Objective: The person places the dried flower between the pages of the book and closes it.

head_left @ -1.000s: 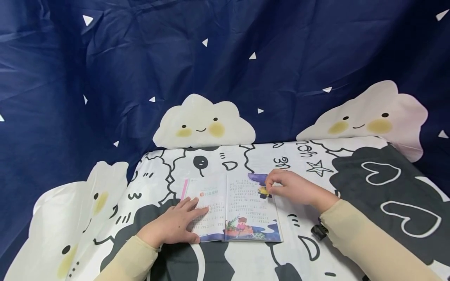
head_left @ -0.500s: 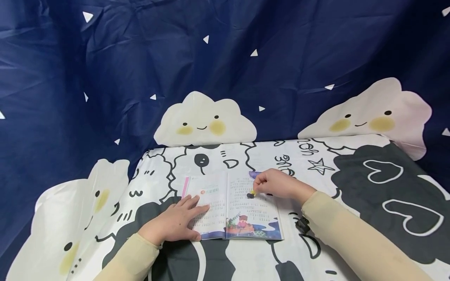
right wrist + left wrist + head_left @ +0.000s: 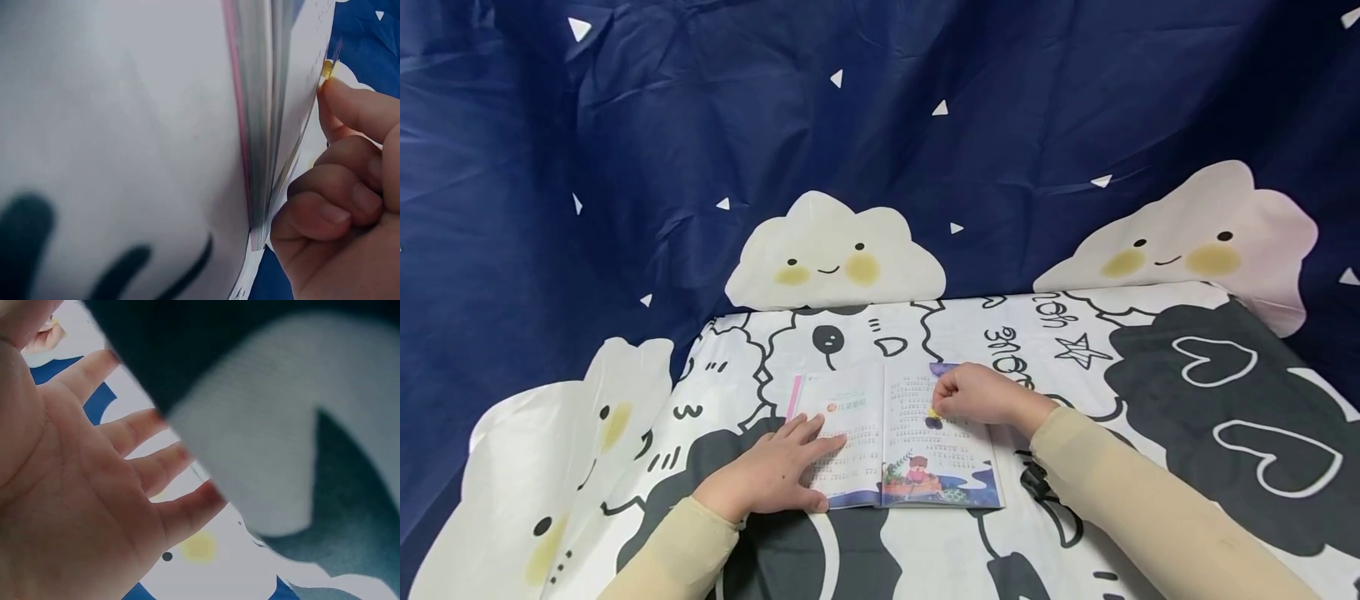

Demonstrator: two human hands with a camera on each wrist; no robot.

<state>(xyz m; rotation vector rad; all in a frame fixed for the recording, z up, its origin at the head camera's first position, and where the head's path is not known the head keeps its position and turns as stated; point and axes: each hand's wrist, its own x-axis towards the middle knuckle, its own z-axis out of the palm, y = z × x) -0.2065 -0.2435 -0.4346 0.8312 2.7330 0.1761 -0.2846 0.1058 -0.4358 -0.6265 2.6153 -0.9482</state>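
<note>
An open book (image 3: 850,442) lies on the patterned cloth, with printed text on both pages and a painted animal scene at the bottom of the right one. My left hand (image 3: 775,471) rests on the left page with fingers spread. Over the upper part of the right page, my right hand (image 3: 977,393) pinches a small yellow-and-dark thing (image 3: 933,419) between thumb and forefinger. In the right wrist view its yellow part (image 3: 327,69) shows at the fingertips, close to the page; the other fingers are curled in. Its exact kind cannot be made out.
Black-and-white cartoon cloth (image 3: 940,550) covers the surface under the book. A dark blue curtain (image 3: 880,100) with smiling clouds hangs behind and to the left. A black wrist device (image 3: 1036,479) sits under the right sleeve.
My right hand has moved left from the right page's outer edge to over its text, carrying the yellow-and-dark thing. The left hand stays in place on the left page.
</note>
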